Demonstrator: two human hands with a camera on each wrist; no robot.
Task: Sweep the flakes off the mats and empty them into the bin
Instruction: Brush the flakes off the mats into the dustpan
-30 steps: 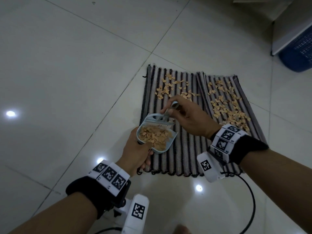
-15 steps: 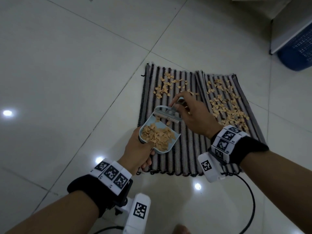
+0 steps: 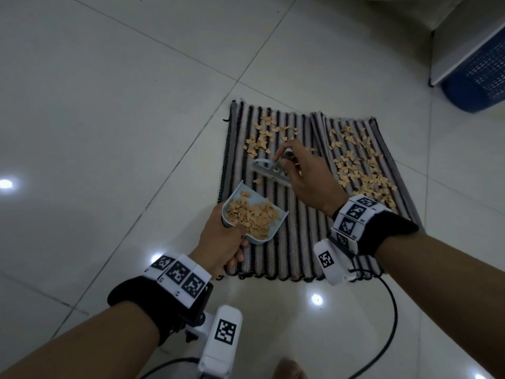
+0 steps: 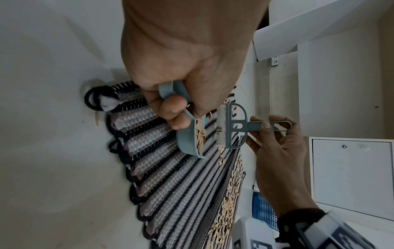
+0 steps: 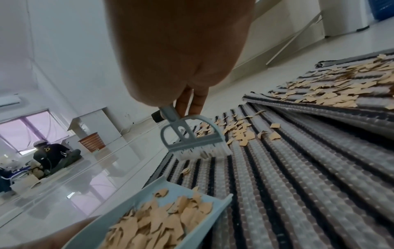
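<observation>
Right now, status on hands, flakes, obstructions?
Left hand grips loaded dustpan; right hand holds brush. Flakes remain on both mats. Nothing obstructing.

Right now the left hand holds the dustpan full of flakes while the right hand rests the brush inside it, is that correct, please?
Not quite. The right hand holds the brush over the mat, clear of the dustpan; the head view shows the gap. The left hand does hold the dustpan with flakes.

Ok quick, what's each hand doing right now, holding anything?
Left hand: grips the handle of the dustpan, which is loaded with flakes.
Right hand: pinches the handle of the small brush over the left mat.
</observation>
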